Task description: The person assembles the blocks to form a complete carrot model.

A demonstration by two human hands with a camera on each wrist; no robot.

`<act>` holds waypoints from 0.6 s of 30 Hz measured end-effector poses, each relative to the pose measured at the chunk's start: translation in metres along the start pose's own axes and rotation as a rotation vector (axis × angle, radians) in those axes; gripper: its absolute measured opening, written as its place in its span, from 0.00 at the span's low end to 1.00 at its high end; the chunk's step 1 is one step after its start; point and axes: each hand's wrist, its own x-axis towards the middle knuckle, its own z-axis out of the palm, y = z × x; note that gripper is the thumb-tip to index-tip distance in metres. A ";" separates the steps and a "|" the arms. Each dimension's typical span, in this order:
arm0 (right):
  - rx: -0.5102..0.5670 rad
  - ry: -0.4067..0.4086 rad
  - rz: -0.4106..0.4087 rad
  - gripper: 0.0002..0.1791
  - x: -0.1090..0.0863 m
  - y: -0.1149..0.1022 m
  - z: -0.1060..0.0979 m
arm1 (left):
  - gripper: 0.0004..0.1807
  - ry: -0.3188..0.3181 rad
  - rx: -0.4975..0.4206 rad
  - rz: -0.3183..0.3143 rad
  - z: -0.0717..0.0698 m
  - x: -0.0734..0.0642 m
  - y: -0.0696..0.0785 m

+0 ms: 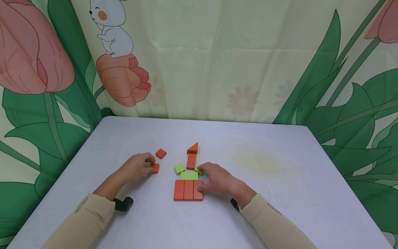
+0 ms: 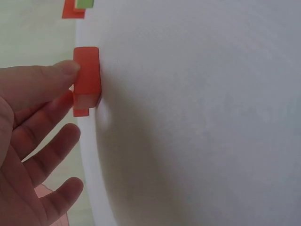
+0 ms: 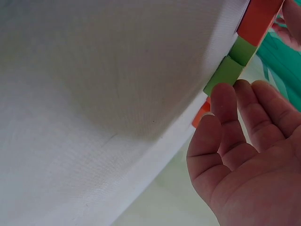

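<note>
Between thumb and forefinger, my left hand (image 1: 136, 167) pinches a small red block (image 2: 87, 70), left of a flat arrangement of blocks. My right hand (image 1: 219, 178) is at the arrangement's right side, its forefinger touching a small green block (image 1: 201, 172). Its thumb lies over the rightmost of three red rectangular blocks (image 1: 178, 190) laid side by side. Above these are a green rectangular block (image 1: 189, 176) and a tilted green block (image 1: 179, 168) at its upper left. Further up come a red rectangular block (image 1: 191, 161) and an orange triangular block (image 1: 194, 148).
A loose red block (image 1: 161, 153) lies just beyond my left fingers. Everything rests on a white-covered table (image 1: 280, 207) with a faint yellow stain at right. A printed curtain (image 1: 202, 69) hangs behind the table's far edge.
</note>
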 end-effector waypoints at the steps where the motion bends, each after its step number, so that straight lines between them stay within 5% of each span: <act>1: -0.001 0.000 0.000 0.37 0.000 0.000 0.000 | 0.13 -0.001 -0.001 -0.002 0.001 -0.001 0.000; 8: 0.001 0.002 -0.002 0.37 -0.001 0.001 0.000 | 0.17 -0.024 -0.016 -0.027 0.006 -0.007 0.004; 18: 0.001 0.003 -0.016 0.37 0.000 0.001 0.001 | 0.23 -0.056 -0.048 0.068 0.004 -0.020 0.001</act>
